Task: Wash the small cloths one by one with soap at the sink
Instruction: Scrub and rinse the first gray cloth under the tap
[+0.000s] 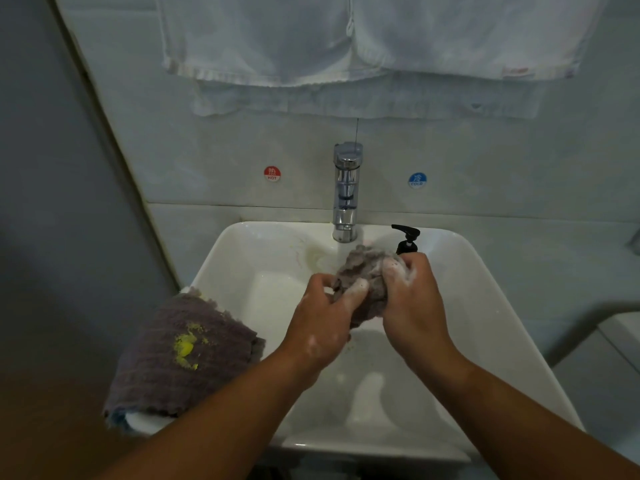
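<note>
A bunched grey cloth (362, 271) is held over the white sink (242, 258), just under the chrome tap (346, 192), from which water runs. My left hand (325, 320) grips its lower left side. My right hand (412, 292) grips its right side, and both hands carry soap suds. A black pump soap bottle (407, 240) stands behind my right hand at the back of the basin. Another grey cloth (180, 355) with a yellow stain lies draped over the sink's left rim, on top of other folded cloths.
White towels (346, 39) hang on the wall above the tap. Red hot (272, 173) and blue cold (417, 180) stickers flank the tap. A grey wall stands close on the left. A white fixture (616, 341) sits at the right edge.
</note>
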Tool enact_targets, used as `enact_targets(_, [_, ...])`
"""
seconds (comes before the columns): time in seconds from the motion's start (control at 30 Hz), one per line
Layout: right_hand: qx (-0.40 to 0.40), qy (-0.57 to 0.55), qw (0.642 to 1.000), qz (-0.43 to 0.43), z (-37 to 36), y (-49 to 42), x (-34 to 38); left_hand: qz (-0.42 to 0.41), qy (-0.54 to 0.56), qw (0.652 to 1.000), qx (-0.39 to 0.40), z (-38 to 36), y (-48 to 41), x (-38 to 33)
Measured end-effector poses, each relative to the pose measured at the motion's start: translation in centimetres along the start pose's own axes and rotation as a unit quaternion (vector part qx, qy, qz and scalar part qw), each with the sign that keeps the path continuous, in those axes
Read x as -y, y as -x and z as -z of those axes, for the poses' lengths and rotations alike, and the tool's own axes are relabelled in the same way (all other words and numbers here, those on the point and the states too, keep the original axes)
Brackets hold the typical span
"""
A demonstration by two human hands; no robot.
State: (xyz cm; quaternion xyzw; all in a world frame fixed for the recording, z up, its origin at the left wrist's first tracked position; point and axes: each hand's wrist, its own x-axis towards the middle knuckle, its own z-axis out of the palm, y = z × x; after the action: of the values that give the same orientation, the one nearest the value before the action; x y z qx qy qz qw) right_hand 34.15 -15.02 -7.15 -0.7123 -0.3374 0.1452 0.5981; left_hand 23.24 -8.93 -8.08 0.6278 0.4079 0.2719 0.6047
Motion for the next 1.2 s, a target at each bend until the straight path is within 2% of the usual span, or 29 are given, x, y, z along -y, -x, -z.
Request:
enact_targets(0.1, [0.044,0.005,0.998,-0.051,0.0,-0.4,-0.2,-0.01,0.014,1.0,0.007,0.1,-0.1,0.3])
enact_targets(0.23, [0.109,-0.088,0.983,-0.118,0.4,-1.2,0.3,-0.073,-0.082,0.994,-0.027,0.8,-0.7,0.3])
enact_targets(0.33, [0.166,-0.06,0.982,-0.072,0.5,-1.1,0.1,-0.097,-0.088,0.991,-0.041,1.0,-1.1,0.1])
enact_targets(0.4, [0.155,0.004,0.988,0.0,0.2,-0.8,-0.3,-0.089,-0.045,0.994,-0.037,0.7,-0.8,0.1])
enact_targets(0.47, [0.108,0.061,0.991,0.052,0.0,-0.6,-0.4,-0.079,-0.016,0.997,-0.01,0.1,-0.2,0.3])
enact_targets(0.53, [0.067,0.108,0.989,0.074,-0.2,-0.8,-0.1,-0.087,-0.042,0.995,-0.012,-0.5,0.3,0.4])
enact_targets(0.67, [0.064,0.137,0.987,0.063,-0.4,-1.1,0.0,-0.112,-0.13,0.98,-0.099,-0.7,0.1,0.1])
enact_targets(0.8, [0.115,0.111,0.984,0.074,-0.8,0.0,0.1,-0.112,-0.139,0.974,-0.137,-0.2,-0.9,-0.3])
enact_targets(0.9, [0.137,0.117,0.978,0.102,-1.0,0.4,0.5,-0.117,-0.156,0.973,-0.125,-0.4,-0.5,-0.5])
enact_targets(0.97, [0.11,0.119,0.981,0.11,-0.7,-0.3,0.8,-0.126,-0.176,0.971,-0.101,-1.0,0.1,-0.3])
enact_targets(1.07, [0.063,0.167,0.978,0.107,-0.2,-1.7,0.3,-0.121,-0.119,0.983,-0.074,-1.7,0.8,-1.0])
enact_targets(1.13, [0.087,0.21,0.968,0.106,-0.5,-1.4,-0.4,-0.126,-0.123,0.981,-0.087,-1.6,0.6,-1.7])
enact_targets(1.2, [0.122,0.206,0.968,0.079,-0.8,-0.3,-0.7,-0.126,-0.145,0.974,-0.12,-1.0,0.0,-1.9])
